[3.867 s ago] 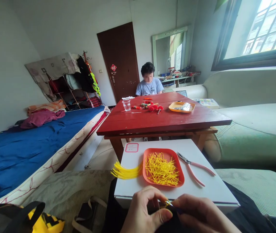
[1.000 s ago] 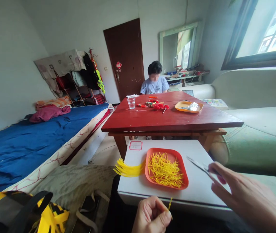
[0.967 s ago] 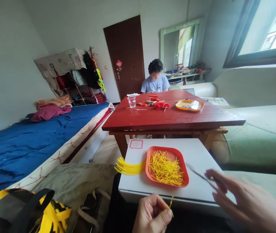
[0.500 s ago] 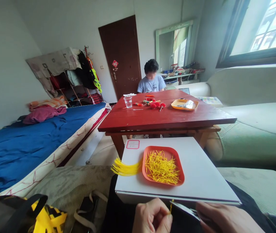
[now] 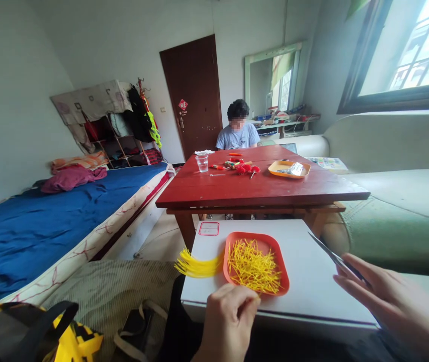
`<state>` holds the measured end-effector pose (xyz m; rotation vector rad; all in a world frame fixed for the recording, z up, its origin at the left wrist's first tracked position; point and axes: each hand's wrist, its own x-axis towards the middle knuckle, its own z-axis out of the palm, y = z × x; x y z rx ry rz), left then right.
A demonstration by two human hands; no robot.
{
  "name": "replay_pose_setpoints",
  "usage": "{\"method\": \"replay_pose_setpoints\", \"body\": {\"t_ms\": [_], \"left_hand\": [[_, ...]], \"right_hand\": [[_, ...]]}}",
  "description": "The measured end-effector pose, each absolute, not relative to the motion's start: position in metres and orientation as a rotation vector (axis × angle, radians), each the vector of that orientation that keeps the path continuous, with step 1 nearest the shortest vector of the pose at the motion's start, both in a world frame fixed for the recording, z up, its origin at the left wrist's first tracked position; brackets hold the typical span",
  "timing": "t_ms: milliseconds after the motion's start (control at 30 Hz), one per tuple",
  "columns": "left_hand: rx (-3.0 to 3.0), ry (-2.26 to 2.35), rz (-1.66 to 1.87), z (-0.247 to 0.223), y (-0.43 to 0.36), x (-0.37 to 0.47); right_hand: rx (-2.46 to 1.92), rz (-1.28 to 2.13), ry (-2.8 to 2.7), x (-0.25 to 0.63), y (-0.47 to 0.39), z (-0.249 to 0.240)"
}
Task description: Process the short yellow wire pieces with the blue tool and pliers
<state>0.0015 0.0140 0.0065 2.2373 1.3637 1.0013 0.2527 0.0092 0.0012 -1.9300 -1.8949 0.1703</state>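
Observation:
My left hand (image 5: pixel 232 312) is pinched closed at the near edge of the orange-red tray (image 5: pixel 282 271), with a tiny bit of yellow strand just showing at the fingertips. Cut yellow strands (image 5: pixel 254 266) lie heaped in that tray. A bundle of longer yellow strands (image 5: pixel 201 265) rests to its left, its end sticking out past the white box (image 5: pixel 312 296) beneath. Off to the right, my right hand (image 5: pixel 378 289) is closed round the handles of metal scissors (image 5: pixel 331 254). Their blades point up and left over the box's right side, apart from the strands.
Beyond the box stands a red table (image 5: pixel 199 188) with a plastic cup (image 5: pixel 202 163), red-handled tools (image 5: pixel 242 167) and an orange tray (image 5: pixel 287 171). A person (image 5: pixel 238 128) sits behind it. A blue bed (image 5: pixel 86 211) is at left; a yellow-black bag (image 5: pixel 74 332) lies lower left.
My right hand has carried the scissors up and right, away from my left hand. My left hand has risen slightly towards the tray's near edge. The scissors were at the pinched yellow strand before.

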Motion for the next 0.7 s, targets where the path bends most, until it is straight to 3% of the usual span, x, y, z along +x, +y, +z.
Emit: {"method": "replay_pose_setpoints", "body": {"t_ms": [133, 333, 533, 700], "left_hand": [[2.227, 1.539, 0.952, 0.01, 0.041, 0.027], [2.258, 1.486, 1.005, 0.012, 0.042, 0.021], [2.284, 1.551, 1.069, 0.024, 0.042, -0.029], [2.3, 1.4, 1.036, 0.02, 0.044, -0.008]], "right_hand": [[-2.186, 0.029, -2.062, 0.254, 0.04, 0.016], [-2.155, -0.048, -2.078, 0.239, 0.048, 0.004], [-1.744, -0.035, -2.297, 0.209, 0.037, 0.011], [-1.464, -0.043, -2.489, 0.177, 0.027, 0.006]]}}
